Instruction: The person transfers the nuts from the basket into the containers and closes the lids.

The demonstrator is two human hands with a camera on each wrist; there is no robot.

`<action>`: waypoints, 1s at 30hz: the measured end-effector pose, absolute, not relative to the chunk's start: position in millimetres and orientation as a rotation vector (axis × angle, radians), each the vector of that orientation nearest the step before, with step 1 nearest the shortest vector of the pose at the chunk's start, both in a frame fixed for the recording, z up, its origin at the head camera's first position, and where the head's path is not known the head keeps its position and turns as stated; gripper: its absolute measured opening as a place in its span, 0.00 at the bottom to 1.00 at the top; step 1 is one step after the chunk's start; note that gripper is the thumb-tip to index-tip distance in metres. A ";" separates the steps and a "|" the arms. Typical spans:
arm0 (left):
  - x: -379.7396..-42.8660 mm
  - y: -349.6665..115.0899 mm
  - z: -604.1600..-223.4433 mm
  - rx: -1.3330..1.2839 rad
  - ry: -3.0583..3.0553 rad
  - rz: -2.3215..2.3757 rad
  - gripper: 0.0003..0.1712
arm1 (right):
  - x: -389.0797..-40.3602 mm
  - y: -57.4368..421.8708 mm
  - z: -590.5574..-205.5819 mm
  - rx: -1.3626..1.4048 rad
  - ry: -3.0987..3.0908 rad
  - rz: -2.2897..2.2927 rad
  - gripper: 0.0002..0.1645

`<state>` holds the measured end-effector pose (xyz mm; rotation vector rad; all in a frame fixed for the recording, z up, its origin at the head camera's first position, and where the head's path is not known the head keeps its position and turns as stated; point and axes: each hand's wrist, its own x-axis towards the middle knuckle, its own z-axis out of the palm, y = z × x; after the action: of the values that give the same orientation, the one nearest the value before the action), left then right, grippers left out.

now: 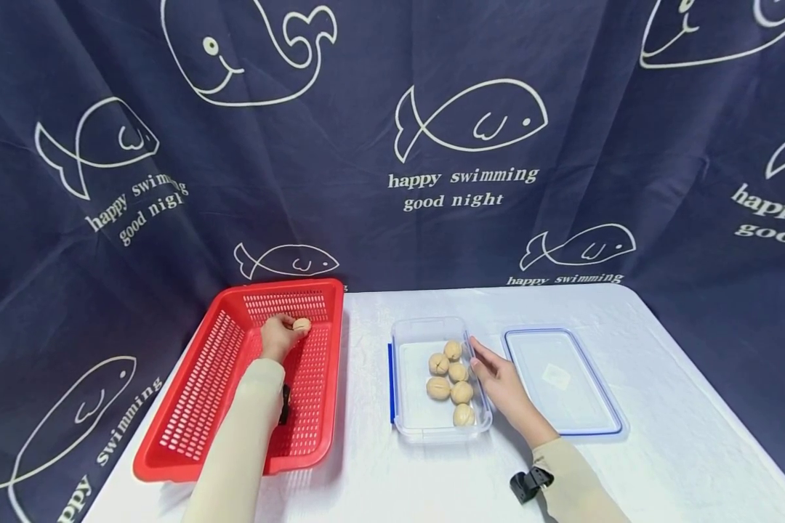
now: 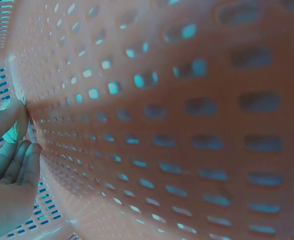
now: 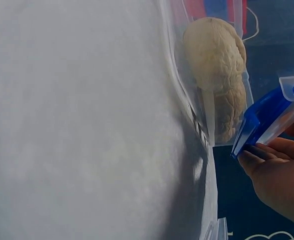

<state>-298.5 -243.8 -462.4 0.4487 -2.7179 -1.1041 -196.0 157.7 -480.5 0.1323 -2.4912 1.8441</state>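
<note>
My left hand [image 1: 278, 340] reaches into the red basket [image 1: 336, 363] and pinches a walnut [image 1: 302, 325] between thumb and fingers near the far end. In the left wrist view, the thumb lies over this walnut [image 2: 15, 131], which shows greenish there. At the right wall of a clear plastic container [image 1: 411, 414], my right hand [image 1: 506, 392] grips the side. The right wrist view has its fingers around a blue-edged latch flap [image 3: 267, 117]. Several walnuts [image 1: 438, 388] lie inside the container, mostly along its right half.
A clear lid with a blue seal [image 1: 582, 410] lies flat on the white-covered table [image 1: 373, 472], right of the container. Another blue latch [image 1: 391, 385] hangs on the container's left side. Behind the table hangs a dark blue curtain [image 1: 353, 181] with fish drawings.
</note>
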 end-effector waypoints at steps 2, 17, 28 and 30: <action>-298.9 -244.2 -462.5 0.436 -2.710 -1.095 0.17 | -196.3 157.8 -480.7 0.132 -2.497 1.838 0.28; -299.7 -243.7 -454.6 0.388 -2.644 -1.153 0.17 | -197.3 157.3 -483.8 0.139 -2.487 1.826 0.28; -304.4 -232.7 -432.8 0.319 -2.517 -1.286 0.15 | -197.3 158.5 -482.5 0.143 -2.506 1.806 0.28; -304.7 -229.3 -427.7 0.307 -2.482 -1.302 0.15 | -197.2 158.7 -482.5 0.144 -2.510 1.803 0.28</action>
<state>-304.7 -229.3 -427.7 0.3065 -2.4824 -1.3022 -197.2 158.7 -482.5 0.1437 -2.5096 1.8035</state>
